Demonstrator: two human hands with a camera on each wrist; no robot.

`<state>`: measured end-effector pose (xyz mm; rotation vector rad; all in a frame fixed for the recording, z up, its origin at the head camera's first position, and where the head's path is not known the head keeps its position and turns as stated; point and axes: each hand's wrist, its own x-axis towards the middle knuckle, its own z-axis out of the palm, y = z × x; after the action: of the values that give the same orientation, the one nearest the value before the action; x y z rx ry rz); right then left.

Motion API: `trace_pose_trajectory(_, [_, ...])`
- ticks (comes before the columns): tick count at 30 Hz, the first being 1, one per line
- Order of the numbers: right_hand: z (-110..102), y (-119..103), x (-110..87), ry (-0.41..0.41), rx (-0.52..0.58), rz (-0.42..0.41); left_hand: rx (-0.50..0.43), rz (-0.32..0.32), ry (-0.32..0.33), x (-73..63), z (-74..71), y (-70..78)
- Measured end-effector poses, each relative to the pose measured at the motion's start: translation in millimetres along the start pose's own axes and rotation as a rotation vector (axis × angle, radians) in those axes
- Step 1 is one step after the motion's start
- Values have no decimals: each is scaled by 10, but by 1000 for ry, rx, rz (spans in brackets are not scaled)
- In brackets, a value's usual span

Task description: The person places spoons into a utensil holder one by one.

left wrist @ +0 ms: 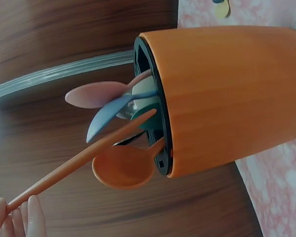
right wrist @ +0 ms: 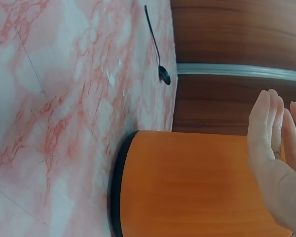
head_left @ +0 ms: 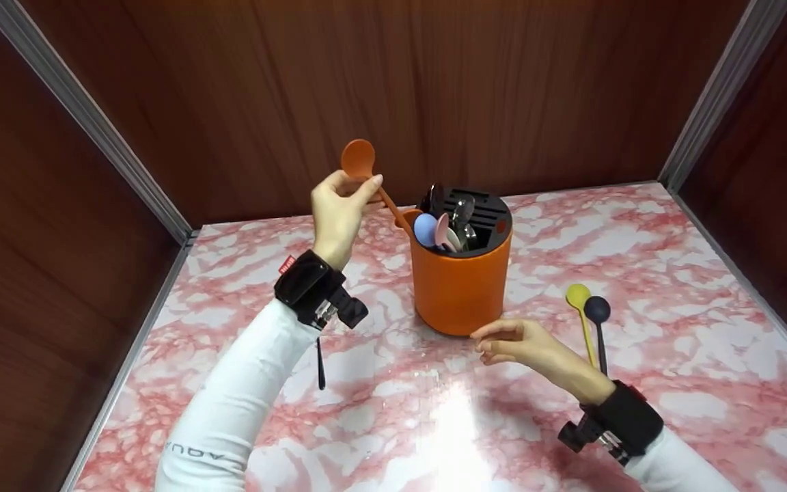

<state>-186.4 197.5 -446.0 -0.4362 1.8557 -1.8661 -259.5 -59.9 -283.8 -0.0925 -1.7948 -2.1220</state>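
Note:
My left hand (head_left: 340,215) pinches an orange spoon (head_left: 358,157) just below its bowl. Bowl up, the spoon slants so that its handle end overlaps the rim of an orange utensil holder (head_left: 460,290) with a black slotted top. In the left wrist view, the handle tip is beside a teal utensil (left wrist: 143,112). A second orange spoon (left wrist: 123,168), a blue spoon (left wrist: 108,114) and a pink spoon (left wrist: 96,95) stand in the holder. My right hand (head_left: 527,347), fingers loosely bent and holding nothing, hovers by the holder's front base.
To the right on the marbled table (head_left: 694,342) lie a yellow spoon (head_left: 578,295) and a dark spoon (head_left: 597,309), side by side. A thin black spoon (right wrist: 164,75) lies left of the holder, partly hidden by my left wrist in the head view. Brown wood panels (head_left: 298,82) enclose the table.

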Motion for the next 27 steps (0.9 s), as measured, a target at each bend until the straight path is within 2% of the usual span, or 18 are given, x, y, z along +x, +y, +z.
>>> trace_pose_trajectory(15, [-65,53,-43,32,-16,33,2,-9,-9,84,86,-75])
trace_pose_trajectory(21, [-71,93,-53,38,17,27,6,4,-32,85,117,-129])
trace_pose_trajectory(25, [-77,109,-58,39,33,22,49,29,-47,75,127,-163])
trace_pose_trajectory(27, [-81,115,-62,40,35,25,111,50,-50,67,127,-174])
